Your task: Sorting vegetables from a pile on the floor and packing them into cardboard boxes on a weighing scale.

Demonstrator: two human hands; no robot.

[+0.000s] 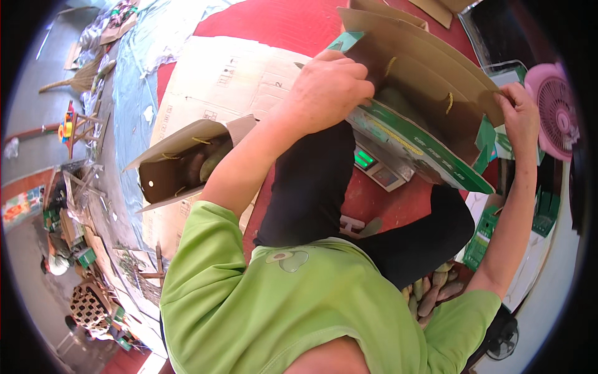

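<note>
An open cardboard carton (pixel 411 132), green printed outside and brown inside, stands before me over a scale (pixel 381 169) with a lit green display. Yellow rope handles hang from its walls; its shadowed inside holds something dark that I cannot make out. My left hand (pixel 333 87) is closed on the carton's left end, by a green flap. At the right end, my right hand (pixel 520 112) pinches the edge of the tall brown flap. Left of my left forearm sits a second open carton (pixel 187 140) with long brownish-green produce (pixel 215 161) inside.
Flattened cardboard (pixel 208 78) lies over a red floor covering (pixel 261 25). A pink fan (pixel 551 109) stands at the right. Several elongated tuber-like pieces (pixel 430 296) are heaped below my right leg. A broom (pixel 81 78) lies at far left, beside blue sheeting (pixel 134 93).
</note>
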